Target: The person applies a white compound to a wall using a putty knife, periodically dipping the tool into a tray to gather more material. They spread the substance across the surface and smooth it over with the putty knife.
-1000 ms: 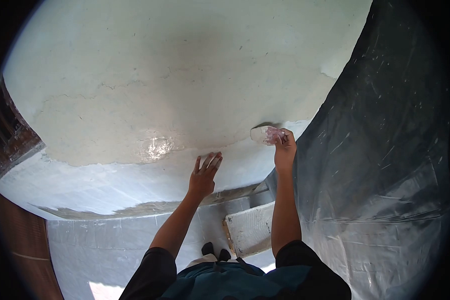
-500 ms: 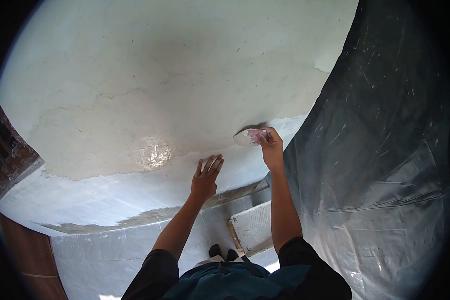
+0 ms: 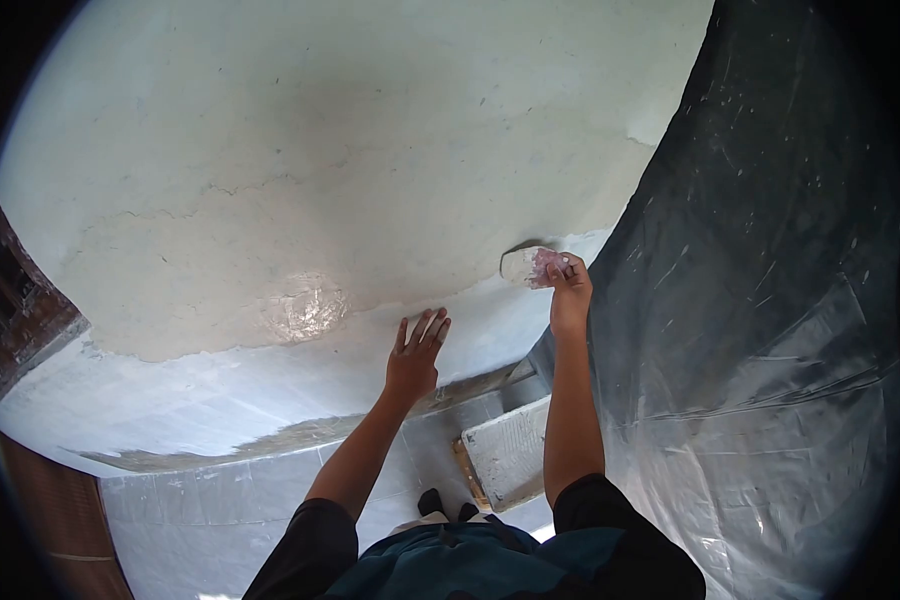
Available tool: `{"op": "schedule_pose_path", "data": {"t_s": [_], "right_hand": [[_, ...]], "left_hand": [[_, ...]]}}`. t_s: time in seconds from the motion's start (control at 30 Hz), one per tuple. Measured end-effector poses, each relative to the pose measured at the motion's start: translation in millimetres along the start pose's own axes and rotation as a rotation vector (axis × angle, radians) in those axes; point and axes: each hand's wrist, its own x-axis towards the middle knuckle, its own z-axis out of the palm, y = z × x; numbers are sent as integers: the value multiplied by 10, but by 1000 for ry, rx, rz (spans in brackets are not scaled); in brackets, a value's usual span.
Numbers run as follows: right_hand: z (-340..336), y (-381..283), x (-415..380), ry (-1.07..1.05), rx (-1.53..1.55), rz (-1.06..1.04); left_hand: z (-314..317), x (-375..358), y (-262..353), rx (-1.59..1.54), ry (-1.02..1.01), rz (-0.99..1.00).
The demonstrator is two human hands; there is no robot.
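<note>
My right hand [image 3: 570, 290] pinches a small flat scraper [image 3: 526, 267], pinkish near my fingers and smeared with off-white filler. Its far edge lies at the wall, close to where the cream coat meets the whiter lower band. To the left, my left hand [image 3: 417, 350] is spread with fingers apart and seems to rest on the white part of the wall [image 3: 370, 230]. A wet, shiny patch [image 3: 308, 308] of the coat lies left of that hand.
Dark plastic sheeting [image 3: 750, 260] hangs along the right side. A white-crusted tray [image 3: 508, 455] stands on the covered floor [image 3: 220, 505] by my feet. Brown wooden pieces [image 3: 30, 310] border the wall at the left. A bare grey strip [image 3: 315, 432] runs along the wall's bottom.
My right hand has moved right along the wall with the scraper, toward the plastic sheeting. The left hand has barely shifted.
</note>
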Motion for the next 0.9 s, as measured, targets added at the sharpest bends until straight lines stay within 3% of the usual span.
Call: {"op": "schedule_pose_path", "data": {"t_s": [0.1,0.23,0.4,0.47,0.67,0.73,0.8,0.9], "right_hand": [[20,119,-47,-179,-81,-6],[0,185,29,-27,43,-11],[-15,151,-80,-87,63,15],[40,213,-48,-140,-115,-22],[21,39,-100,-12,113,-4],[130,100,-102,-216,-92,-3],[199,114,-45,-259,-170,-3],[104,55,51,-62,13,12]], "left_hand": [[50,3,29,57,39,3],[29,-5,47,64,29,-9],[11,9,78,78,0,-28],[16,-1,118,60,5,-36],[-13,11,105,79,-4,-56],[15,12,132,86,7,-52],[0,16,149,91,8,-71],[-32,19,165,78,-16,-89]]}}
